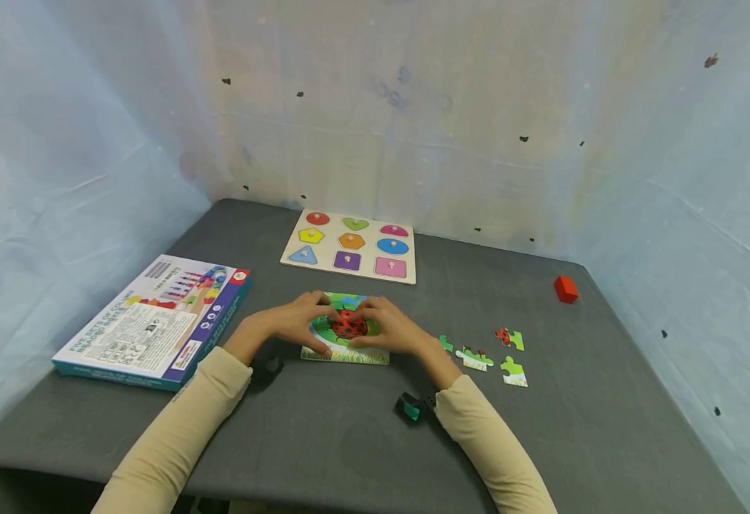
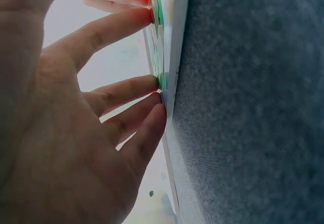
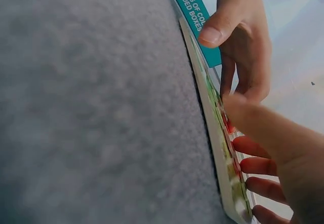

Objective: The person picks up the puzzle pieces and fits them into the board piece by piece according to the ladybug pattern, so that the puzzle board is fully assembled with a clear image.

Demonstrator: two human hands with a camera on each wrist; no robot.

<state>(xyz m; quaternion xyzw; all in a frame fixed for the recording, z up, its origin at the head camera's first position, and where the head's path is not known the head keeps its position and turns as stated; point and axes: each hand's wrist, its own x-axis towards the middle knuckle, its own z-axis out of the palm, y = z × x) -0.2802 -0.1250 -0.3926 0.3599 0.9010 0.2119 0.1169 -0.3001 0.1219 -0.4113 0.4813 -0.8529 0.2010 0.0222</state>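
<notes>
A ladybug jigsaw puzzle (image 1: pixel 349 325) lies flat in a pale tray on the grey table. My left hand (image 1: pixel 300 321) reaches over its left side; in the left wrist view, the extended fingers (image 2: pixel 126 89) touch the puzzle's surface and edge. From the other side, my right hand (image 1: pixel 390 325) rests its fingertips on the puzzle, with the thumb lower down near the front. The right wrist view shows these fingers (image 3: pixel 260 165) spread along the pieces. Neither hand visibly grips a loose piece. Part of the picture is hidden under the hands.
Several loose jigsaw pieces (image 1: pixel 475 358) lie right of the puzzle. Behind it is a shape board (image 1: pixel 365 265) with coloured knobbed pieces. A large flat box (image 1: pixel 150 314) occupies the left side. Far right stands a red block (image 1: pixel 566 289). Pale sheeting (image 1: pixel 375 128) borders the table.
</notes>
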